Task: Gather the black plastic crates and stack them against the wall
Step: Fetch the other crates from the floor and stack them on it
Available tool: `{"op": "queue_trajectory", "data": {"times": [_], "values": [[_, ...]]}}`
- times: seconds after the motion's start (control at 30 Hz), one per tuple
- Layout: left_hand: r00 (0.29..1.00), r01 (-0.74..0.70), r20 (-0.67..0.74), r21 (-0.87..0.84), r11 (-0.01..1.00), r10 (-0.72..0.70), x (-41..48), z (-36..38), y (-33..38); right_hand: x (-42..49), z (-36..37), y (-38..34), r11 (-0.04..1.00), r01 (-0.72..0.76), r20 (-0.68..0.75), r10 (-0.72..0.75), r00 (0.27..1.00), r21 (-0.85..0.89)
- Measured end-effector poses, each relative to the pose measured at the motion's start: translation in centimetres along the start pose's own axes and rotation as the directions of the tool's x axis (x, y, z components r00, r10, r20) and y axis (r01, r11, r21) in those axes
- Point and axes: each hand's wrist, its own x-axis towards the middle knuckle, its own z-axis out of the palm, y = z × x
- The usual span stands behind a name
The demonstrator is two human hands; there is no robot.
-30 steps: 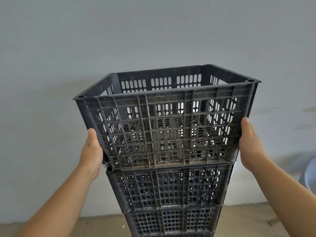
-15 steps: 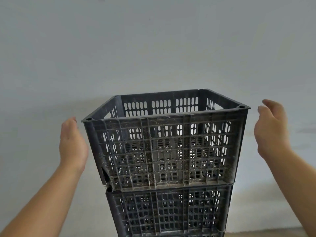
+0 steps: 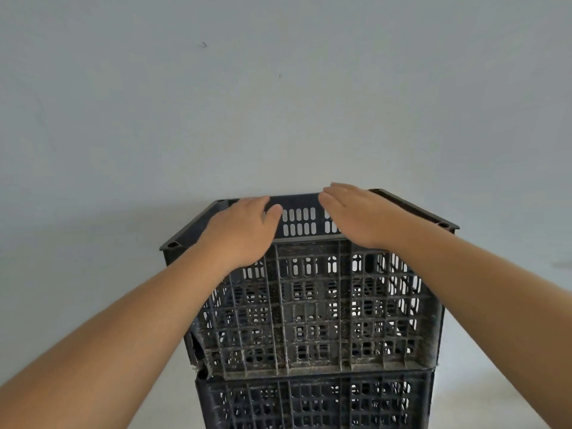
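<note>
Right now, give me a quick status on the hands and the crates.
Left hand and right hand open, flat over top crate. It sits on the crate below, by the wall. Nothing in the way.

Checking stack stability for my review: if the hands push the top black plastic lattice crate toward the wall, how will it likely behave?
The top black plastic lattice crate looks rigid, being ribbed, and probably light, being empty and perforated. It sits slightly askew on the black crate below, so it may slide or rock rather than flex.

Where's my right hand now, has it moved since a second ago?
Yes. The right hand left the top crate's right side and swung up and inward, now flat above its open top beside the left hand.
</note>
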Motion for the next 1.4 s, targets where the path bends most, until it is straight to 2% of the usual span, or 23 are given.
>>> {"op": "queue_trajectory", "data": {"times": [0.07, 0.17, 0.23, 0.3, 0.4, 0.53, 0.73, 0.9, 1.03, 1.13, 1.17, 1.23, 1.3, 1.4], "values": [[0.996, 0.027, 0.078, 0.063, 0.998, -0.032, 1.4, 0.3, 0.9, 1.6, 0.3, -0.5, 0.998, -0.008, 0.046, 0.011, 0.999, -0.063], [0.969, -0.006, 0.244, 0.135, 0.991, -0.028, 2.6, 1.3, 2.0, 3.5, 1.2, -0.4, 0.990, 0.024, 0.095, -0.011, 0.995, -0.136], [0.935, 0.021, 0.349, 0.116, 0.993, -0.060, 2.8, 1.6, 2.4, 4.5, 2.1, 0.0, 0.964, 0.089, 0.200, -0.039, 0.979, -0.251], [0.903, 0.026, 0.422, 0.139, 0.990, -0.083, 3.0, 1.7, 2.4, 5.2, 3.3, 0.8, 0.938, 0.112, 0.317, -0.002, 0.948, -0.329], [0.899, 0.039, 0.425, 0.159, 0.987, -0.104, 4.0, 2.3, 2.2, 6.8, 4.3, 1.9, 0.920, 0.123, 0.335, 0.009, 0.942, -0.371], [0.885, 0.063, 0.445, 0.168, 0.984, -0.133, 4.3, 2.4, 2.8, 7.5, 4.8, 2.1, 0.937, 0.089, 0.339, 0.033, 0.940, -0.338], [0.874, 0.006, 0.468, 0.251, 0.968, -0.127, 4.2, 2.2, 2.7, 7.7, 5.1, 2.3, 0.931, 0.132, 0.335, -0.012, 0.942, -0.339], [0.829, -0.107, 0.558, 0.216, 0.971, -0.032, 4.1, 1.4, 2.5, 6.6, 3.9, 1.5, 0.935, 0.164, 0.351, -0.045, 0.935, -0.316], [0.810, -0.015, 0.579, 0.177, 0.984, -0.092, 4.4, 1.1, 1.9, 5.7, 1.6, 2.9, 0.953, 0.128, 0.375, -0.016, 0.927, -0.275], [0.814, 0.031, 0.570, 0.152, 0.988, -0.114, 4.9, 0.3, 1.1, 6.2, -0.9, 5.6, 0.967, 0.063, 0.311, 0.017, 0.950, -0.246], [0.822, -0.008, 0.564, 0.151, 0.988, -0.080, 5.2, -0.1, 0.5, 6.4, -1.7, 6.4, 0.966, 0.036, 0.300, 0.044, 0.953, -0.257], [0.848, 0.062, 0.517, 0.120, 0.991, -0.116, 6.1, -0.9, -0.8, 6.8, -2.8, 7.7, 0.962, 0.013, 0.293, 0.070, 0.953, -0.273], [0.868, 0.140, 0.466, 0.102, 0.985, -0.172, 7.3, -1.3, -2.2, 7.6, -3.2, 9.2, 0.976, -0.046, 0.282, 0.106, 0.954, -0.214], [0.880, 0.151, 0.439, 0.110, 0.982, -0.184, 9.0, -1.8, -4.0, 9.5, -2.8, 11.2, 0.977, -0.086, 0.261, 0.136, 0.956, -0.193]]}}
